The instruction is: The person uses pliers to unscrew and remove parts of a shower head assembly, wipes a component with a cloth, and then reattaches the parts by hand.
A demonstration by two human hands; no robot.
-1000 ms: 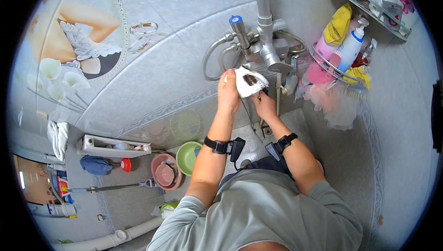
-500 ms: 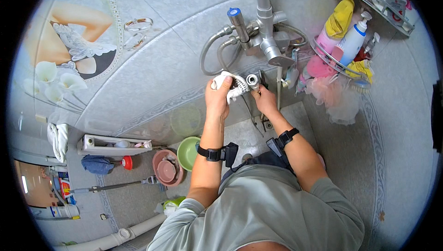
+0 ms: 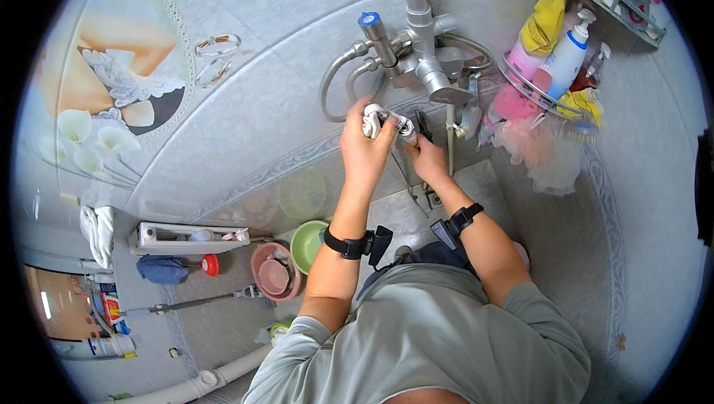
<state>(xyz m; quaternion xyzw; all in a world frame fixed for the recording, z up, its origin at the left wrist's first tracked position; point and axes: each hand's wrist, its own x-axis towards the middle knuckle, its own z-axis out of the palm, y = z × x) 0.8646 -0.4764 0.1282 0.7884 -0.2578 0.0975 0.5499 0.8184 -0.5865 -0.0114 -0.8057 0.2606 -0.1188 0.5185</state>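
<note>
We have our left hand (image 3: 364, 145) clamped on a bunched white cloth (image 3: 372, 121), with the thumb and fingers folded around it. Our right hand (image 3: 428, 160) is clamped on a shiny metal fitting (image 3: 407, 129), its round end turned up toward us. The cloth reaches over to the fitting and lies against its end; both are in front of us, just below the shower tap (image 3: 448, 94) on the tiled wall (image 3: 245, 92). A metal hose (image 3: 323, 92) loops down near our left hand. To our right, a rack (image 3: 520, 79) holds a white and blue pump bottle (image 3: 567, 66), and a pale pink bath puff (image 3: 547, 155) hangs below. On our left, a green basin (image 3: 306, 246) stands beside a pink basin (image 3: 254, 264) on the floor (image 3: 204, 322).
</note>
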